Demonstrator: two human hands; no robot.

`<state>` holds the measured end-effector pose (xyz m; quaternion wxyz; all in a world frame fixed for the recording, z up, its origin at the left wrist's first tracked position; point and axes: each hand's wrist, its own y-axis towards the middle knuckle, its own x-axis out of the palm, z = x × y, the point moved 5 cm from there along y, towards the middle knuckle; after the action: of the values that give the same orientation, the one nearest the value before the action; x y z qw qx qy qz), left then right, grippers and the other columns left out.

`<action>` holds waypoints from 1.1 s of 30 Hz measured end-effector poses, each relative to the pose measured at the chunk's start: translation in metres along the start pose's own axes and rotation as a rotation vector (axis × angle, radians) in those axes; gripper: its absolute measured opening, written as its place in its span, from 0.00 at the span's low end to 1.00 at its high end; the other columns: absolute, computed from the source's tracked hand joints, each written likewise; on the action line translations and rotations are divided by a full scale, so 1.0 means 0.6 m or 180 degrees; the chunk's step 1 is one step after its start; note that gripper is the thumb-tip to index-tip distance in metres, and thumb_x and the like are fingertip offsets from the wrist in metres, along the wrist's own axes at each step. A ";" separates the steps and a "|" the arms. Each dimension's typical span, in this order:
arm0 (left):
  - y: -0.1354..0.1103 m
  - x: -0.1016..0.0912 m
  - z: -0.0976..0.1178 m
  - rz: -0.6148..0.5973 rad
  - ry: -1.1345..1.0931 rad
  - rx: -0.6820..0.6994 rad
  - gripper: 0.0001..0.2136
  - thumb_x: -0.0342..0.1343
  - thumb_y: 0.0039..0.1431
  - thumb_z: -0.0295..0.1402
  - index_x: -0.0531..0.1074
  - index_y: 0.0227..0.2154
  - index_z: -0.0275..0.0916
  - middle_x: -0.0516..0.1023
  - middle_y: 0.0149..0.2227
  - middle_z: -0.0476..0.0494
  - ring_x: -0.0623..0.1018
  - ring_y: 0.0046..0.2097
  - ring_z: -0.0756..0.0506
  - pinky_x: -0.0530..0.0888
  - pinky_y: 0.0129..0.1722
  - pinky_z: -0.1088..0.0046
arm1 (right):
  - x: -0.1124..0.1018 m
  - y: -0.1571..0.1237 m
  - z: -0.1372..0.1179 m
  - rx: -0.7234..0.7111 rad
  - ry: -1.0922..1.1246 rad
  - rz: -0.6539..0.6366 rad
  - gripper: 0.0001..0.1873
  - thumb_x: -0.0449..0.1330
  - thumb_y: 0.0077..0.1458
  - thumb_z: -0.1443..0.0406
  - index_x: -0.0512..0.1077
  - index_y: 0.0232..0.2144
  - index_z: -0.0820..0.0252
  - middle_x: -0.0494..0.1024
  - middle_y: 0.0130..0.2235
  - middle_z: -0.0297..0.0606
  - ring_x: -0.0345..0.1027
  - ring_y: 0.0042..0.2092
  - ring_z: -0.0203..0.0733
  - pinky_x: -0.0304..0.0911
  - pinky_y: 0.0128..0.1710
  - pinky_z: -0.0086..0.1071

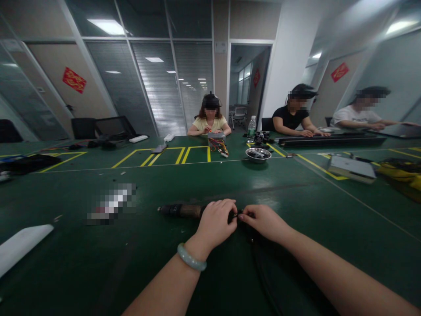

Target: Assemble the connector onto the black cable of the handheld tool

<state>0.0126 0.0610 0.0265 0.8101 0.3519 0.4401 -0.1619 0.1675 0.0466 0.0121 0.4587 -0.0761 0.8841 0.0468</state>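
A dark cylindrical tool (pixel 182 210) with a brown middle section lies on the green table (pixel 98 263), pointing left. My left hand (pixel 215 224), with a pale green bangle on the wrist, is closed over the tool's right end. My right hand (pixel 265 220) pinches a small dark part right beside the left fingers. A black cable (pixel 259 263) runs from that spot toward me.
A white flat object (pixel 23 246) lies at the near left. A metal bowl (pixel 258 154), a water bottle (pixel 251 128), a grey box (pixel 351 168) and yellow material (pixel 403 172) sit farther off. Three people work across the table.
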 end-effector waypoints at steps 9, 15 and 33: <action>0.000 -0.001 0.000 -0.0091 0.0022 -0.0047 0.05 0.57 0.54 0.28 0.69 0.34 0.42 0.74 0.50 0.47 0.72 0.52 0.43 0.66 0.51 0.61 | -0.001 -0.001 -0.001 0.0010 0.0013 0.0003 0.15 0.55 0.59 0.55 0.75 0.29 0.58 0.76 0.26 0.33 0.66 0.27 0.37 0.51 0.26 0.29; 0.001 -0.003 0.003 -0.0137 0.0025 -0.0084 0.04 0.57 0.55 0.28 0.70 0.34 0.42 0.74 0.49 0.48 0.72 0.52 0.43 0.66 0.51 0.61 | -0.001 -0.001 0.000 0.0034 -0.0021 -0.0006 0.15 0.55 0.59 0.55 0.75 0.29 0.57 0.76 0.26 0.33 0.66 0.27 0.37 0.51 0.26 0.29; 0.001 0.000 0.000 -0.0104 0.0012 -0.0067 0.04 0.58 0.55 0.27 0.70 0.33 0.41 0.75 0.48 0.47 0.73 0.51 0.43 0.66 0.50 0.61 | -0.002 -0.001 -0.003 0.0053 -0.0064 -0.0004 0.15 0.55 0.59 0.55 0.75 0.30 0.58 0.77 0.27 0.35 0.67 0.28 0.38 0.51 0.27 0.29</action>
<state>0.0131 0.0618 0.0266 0.8102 0.3364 0.4490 -0.1698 0.1665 0.0460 0.0141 0.4682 -0.0723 0.8797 0.0400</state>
